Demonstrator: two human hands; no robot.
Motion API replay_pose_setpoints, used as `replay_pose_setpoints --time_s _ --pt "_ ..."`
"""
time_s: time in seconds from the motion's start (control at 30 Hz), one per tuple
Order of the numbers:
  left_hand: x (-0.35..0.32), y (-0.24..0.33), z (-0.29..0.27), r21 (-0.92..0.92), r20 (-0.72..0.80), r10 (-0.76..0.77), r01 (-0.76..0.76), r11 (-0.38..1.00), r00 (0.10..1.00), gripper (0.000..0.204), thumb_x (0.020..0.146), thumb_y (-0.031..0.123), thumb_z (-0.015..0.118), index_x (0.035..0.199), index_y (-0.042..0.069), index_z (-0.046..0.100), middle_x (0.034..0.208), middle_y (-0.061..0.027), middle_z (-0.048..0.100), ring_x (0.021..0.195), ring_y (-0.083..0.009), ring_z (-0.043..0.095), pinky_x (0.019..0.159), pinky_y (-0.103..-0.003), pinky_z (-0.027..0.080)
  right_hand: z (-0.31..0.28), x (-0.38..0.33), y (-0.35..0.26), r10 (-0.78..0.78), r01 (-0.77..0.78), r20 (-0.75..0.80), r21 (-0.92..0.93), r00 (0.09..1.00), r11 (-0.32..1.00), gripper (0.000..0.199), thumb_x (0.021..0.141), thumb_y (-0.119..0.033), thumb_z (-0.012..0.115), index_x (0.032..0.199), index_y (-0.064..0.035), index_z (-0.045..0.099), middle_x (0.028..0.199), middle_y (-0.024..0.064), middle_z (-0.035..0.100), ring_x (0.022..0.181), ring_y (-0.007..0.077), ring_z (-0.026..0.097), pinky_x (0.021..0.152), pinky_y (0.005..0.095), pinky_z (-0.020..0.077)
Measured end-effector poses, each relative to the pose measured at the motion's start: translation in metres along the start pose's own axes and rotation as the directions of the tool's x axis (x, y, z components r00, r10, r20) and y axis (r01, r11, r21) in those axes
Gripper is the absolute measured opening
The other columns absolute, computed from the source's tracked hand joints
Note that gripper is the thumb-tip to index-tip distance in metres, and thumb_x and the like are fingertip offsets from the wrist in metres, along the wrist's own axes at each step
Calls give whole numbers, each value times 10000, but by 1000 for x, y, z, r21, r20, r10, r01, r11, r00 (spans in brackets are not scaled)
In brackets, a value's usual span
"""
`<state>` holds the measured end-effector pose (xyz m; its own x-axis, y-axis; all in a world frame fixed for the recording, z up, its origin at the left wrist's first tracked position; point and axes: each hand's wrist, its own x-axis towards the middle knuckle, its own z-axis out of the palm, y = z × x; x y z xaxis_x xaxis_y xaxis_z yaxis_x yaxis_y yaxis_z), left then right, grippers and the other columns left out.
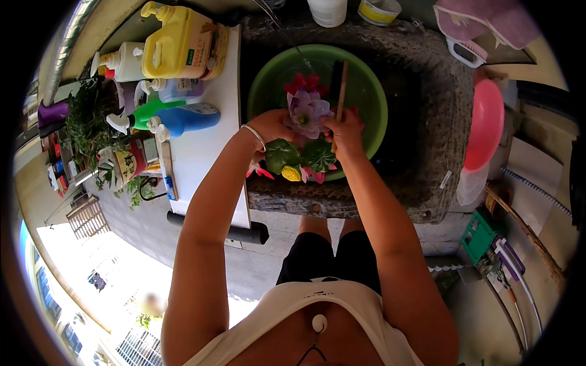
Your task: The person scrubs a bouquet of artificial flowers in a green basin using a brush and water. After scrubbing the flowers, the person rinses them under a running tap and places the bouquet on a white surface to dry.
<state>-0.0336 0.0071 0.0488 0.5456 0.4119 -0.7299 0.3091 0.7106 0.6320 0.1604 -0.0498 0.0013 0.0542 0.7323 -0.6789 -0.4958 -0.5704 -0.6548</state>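
Observation:
A pale purple artificial lotus flower [305, 113] is held between my two hands, over a green basin [381, 119]. My left hand [273, 127] is closed on its left side. My right hand [347, 131] grips a wooden brush [340, 91] with dark bristles, upright along the flower's right side, and its fingertips touch the petals. Beyond the purple flower lies a red flower [303, 83]. Nearer me are green lotus leaves [282, 156], a yellow flower piece [291, 174] and pink petals [261, 172]. The undersides of my fingers are partly hidden.
The basin sits in a dark stone sink [452, 122], under a thin water stream [299, 49]. Left, a white counter [213, 134] bears a yellow pump jug [183, 46] and a blue bottle [190, 119]. A pink basin [486, 125] leans right; a white tub [328, 11] stands behind.

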Motion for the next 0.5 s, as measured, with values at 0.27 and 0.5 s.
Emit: replay_pose_setpoints --time_s 0.27,0.5 --pt "10 -8 -1 -378 -53 -150 119 918 987 517 738 5 679 1233 -35 536 1134 -149 634 1016 -260 640 878 -395 535 -20 16 -9 -216 159 -67 -477 974 864 308 864 -201 642 1058 8 526 799 142 622 652 250 631 522 390 474" --pt "7 -12 -2 -497 30 -10 24 867 999 571 694 -81 612 1256 -49 513 1164 -164 619 1041 -290 636 898 -417 532 -72 57 -22 -219 172 145 -979 965 108 381 937 -305 492 1242 -89 568 1061 240 642 934 427 623 783 493 504"
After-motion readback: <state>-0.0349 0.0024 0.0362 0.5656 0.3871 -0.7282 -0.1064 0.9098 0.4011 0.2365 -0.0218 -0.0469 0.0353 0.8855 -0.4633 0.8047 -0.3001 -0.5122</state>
